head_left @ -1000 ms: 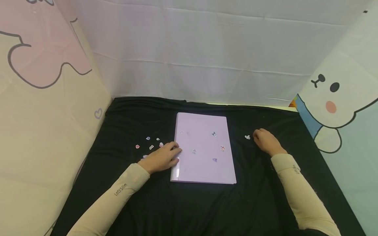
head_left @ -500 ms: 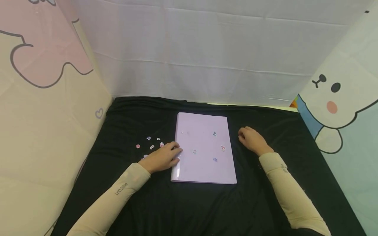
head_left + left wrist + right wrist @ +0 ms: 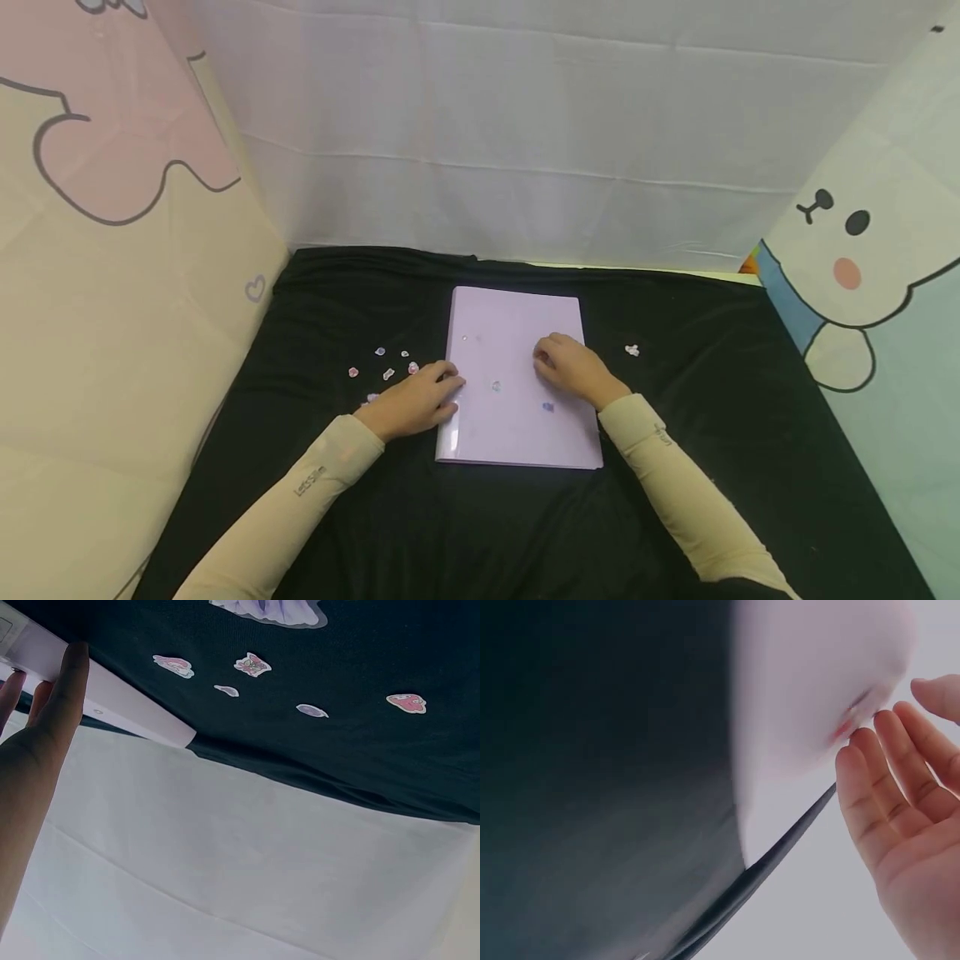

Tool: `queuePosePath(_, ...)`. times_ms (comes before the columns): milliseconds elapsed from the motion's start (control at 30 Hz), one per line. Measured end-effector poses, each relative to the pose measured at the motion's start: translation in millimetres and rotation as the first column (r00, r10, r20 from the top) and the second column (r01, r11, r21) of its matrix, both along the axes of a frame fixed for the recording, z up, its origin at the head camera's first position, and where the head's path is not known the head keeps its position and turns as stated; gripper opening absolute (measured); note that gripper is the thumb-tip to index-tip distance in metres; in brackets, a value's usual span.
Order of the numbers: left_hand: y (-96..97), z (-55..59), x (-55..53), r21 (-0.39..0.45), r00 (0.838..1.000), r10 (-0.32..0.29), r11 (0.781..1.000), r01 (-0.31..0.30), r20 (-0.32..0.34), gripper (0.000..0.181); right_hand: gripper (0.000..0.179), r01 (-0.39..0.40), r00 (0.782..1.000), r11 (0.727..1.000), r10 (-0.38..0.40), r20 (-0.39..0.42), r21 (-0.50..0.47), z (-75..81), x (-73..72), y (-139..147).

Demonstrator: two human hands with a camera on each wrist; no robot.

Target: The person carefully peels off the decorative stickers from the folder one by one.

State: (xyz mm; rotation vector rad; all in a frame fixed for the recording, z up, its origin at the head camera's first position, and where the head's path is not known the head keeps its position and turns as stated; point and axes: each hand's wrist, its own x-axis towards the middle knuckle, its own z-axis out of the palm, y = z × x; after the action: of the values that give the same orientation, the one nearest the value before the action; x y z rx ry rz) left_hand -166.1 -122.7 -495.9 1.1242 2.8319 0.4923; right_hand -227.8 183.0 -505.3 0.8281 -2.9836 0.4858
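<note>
A lilac binder [image 3: 517, 433] lies on the black cloth with a few small stickers on its cover. The left hand [image 3: 422, 402] rests its fingers on the binder's spine edge. Over the cover's right half is the right hand [image 3: 573, 367], whose fingers are loosely bent in the right wrist view, thumb apart, with nothing seen between them. A pale sticker [image 3: 496, 387] and a purple sticker [image 3: 548, 407] show on the cover left of and below that hand. The hand hides other stickers in the head view; a reddish sticker [image 3: 844, 726] appears blurred by its fingertips.
Several loose stickers, among them a red one [image 3: 353, 372], lie on the cloth left of the binder. A white piece [image 3: 632, 350] lies on the cloth to its right. A pale curtain [image 3: 480, 150] hangs behind the table, with printed cloths at both sides.
The right hand has moved left from beside the white piece on the cloth to over the binder's cover. The white piece stays in place. The left hand has stayed on the binder.
</note>
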Motion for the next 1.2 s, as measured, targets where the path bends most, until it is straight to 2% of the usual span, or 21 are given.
queuePosePath(200,0.5,0.7,-0.5,0.0,1.0,0.0,1.0,0.0,0.005,0.042,0.018,-0.137,0.99,0.99,0.138,0.02,-0.025,5.7,20.0,-35.3)
queuePosePath(300,0.3,-0.4,-1.4,0.0,1.0,-0.006,1.0,0.006,-0.004,0.042,0.02,-0.213,0.977,0.977,0.213,0.011,-0.036,6.5,26.6,-45.2)
queuePosePath(400,0.0,-2.5,-2.2,0.003,1.0,-0.013,1.0,0.013,-0.012,0.041,0.02,-0.252,0.968,0.967,0.252,-0.007,-0.024,5.5,30.1,-50.2)
queuePosePath(600,0.4,-4.2,-2.2,0.009,0.999,-0.014,1.0,0.015,-0.029,0.04,0.017,-0.263,0.965,0.965,0.263,-0.022,-0.004,4.7,31.1,-53.9)
queuePosePath(900,1.4,-1.9,-0.6,0.016,1.0,-0.01,1.0,0.01,-0.011,0.041,0.008,-0.253,0.967,0.967,0.254,-0.018,0.04,7.6,26.0,-56.8)
queuePosePath(1033,1.3,-1.8,-0.5,0.013,1.0,-0.011,1.0,0.011,-0.018,0.041,0.007,-0.227,0.974,0.972,0.228,-0.003,0.05,9.2,23.8,-54.9)
queuePosePath(1200,1.0,-1.5,-0.5,0.004,1.0,-0.002,1.0,0.002,-0.004,0.042,0.004,-0.152,0.988,0.987,0.15,0.043,0.05,12.1,20.7,-48.2)
